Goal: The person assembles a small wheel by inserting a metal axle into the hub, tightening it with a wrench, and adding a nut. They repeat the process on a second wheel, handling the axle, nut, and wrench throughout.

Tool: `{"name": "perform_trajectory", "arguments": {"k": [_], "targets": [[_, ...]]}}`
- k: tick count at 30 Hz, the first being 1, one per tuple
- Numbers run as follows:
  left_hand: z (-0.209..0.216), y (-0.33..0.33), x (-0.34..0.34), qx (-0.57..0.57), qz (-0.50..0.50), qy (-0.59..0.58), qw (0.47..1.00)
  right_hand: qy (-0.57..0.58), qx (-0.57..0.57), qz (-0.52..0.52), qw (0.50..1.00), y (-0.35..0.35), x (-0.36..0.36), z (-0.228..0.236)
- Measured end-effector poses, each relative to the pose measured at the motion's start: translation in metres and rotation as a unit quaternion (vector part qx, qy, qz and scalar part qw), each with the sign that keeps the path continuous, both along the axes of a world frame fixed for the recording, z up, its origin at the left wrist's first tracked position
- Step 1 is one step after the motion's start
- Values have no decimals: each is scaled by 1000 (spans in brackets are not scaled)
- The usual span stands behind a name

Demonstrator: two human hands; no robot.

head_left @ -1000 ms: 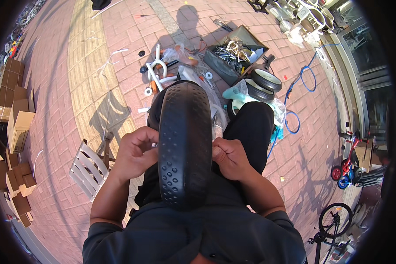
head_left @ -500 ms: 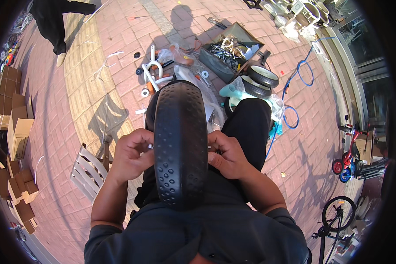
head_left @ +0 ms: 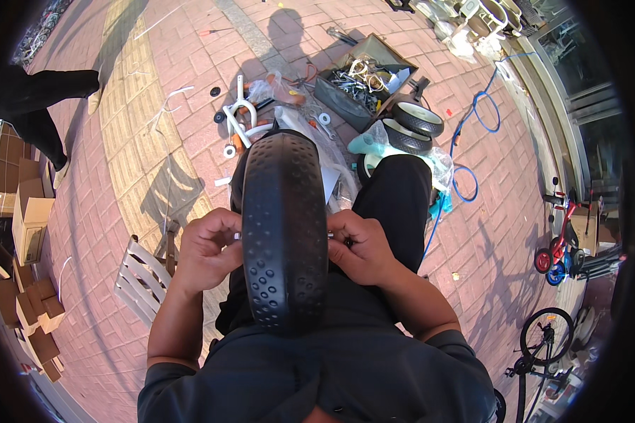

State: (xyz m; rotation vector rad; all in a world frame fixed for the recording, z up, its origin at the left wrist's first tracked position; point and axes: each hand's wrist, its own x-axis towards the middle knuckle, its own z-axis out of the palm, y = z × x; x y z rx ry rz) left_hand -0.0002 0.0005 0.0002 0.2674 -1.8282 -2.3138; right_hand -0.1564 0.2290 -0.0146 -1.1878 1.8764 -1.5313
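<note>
A small black wheel [head_left: 283, 233] with a dimpled tyre stands upright above my lap, its tread facing me. My left hand [head_left: 210, 250] is closed at its left side, thumb and fingers pinched by a small bright metal end at the hub. On the opposite side my right hand [head_left: 363, 248] pinches the other axle end, where a bit of metal also shows. The tyre hides most of the hub. Beyond my knees lie a white forked frame part [head_left: 241, 116] and white ring-shaped pieces on the paving.
An open toolbox [head_left: 363, 84] full of metal parts stands ahead, with spare wheels [head_left: 418, 120] and plastic wrap beside it. A blue hose [head_left: 476, 113] winds along the right. A slatted chair [head_left: 142, 278] and cardboard boxes [head_left: 32, 218] are at left; a person [head_left: 42, 106] walks there.
The person at the upper left has walked nearer and further left, toward the boxes. My hands and the wheel keep almost the same pose, with a slight shift left in view.
</note>
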Motion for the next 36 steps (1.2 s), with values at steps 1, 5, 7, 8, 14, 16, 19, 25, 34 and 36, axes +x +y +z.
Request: {"name": "perform_trajectory", "arguments": {"k": [1,5,7,8,14,16,19,25,34,36], "targets": [[0,0,0,1,0,-1,1000,-25,1,0,1000,3,0,1],[1,0,-1,-9,6,-5,1000,-77,16,-5,997,11,-2,2],[0,1,-1,6,7,-8,1000,-41,11,-6,999,13,-3,0],[0,2,-1,0,14,-10,1000,-28,24,-6,999,13,-4,-2],[-3,1,1,16,1,-42,999,-29,-6,-4,1000,8,-2,-15],[-3,2,0,13,4,-49,999,-32,9,-17,999,10,-1,-14],[-3,3,-1,-27,2,-47,999,-22,1,31,999,10,-2,-8],[-4,4,0,-36,11,-23,999,-112,-12,23,993,5,2,0],[-9,2,-1,-74,12,-9,997,-185,-26,46,981,9,3,-5],[-6,0,0,-92,0,-11,996,-215,-40,46,975,8,4,-3]]}}
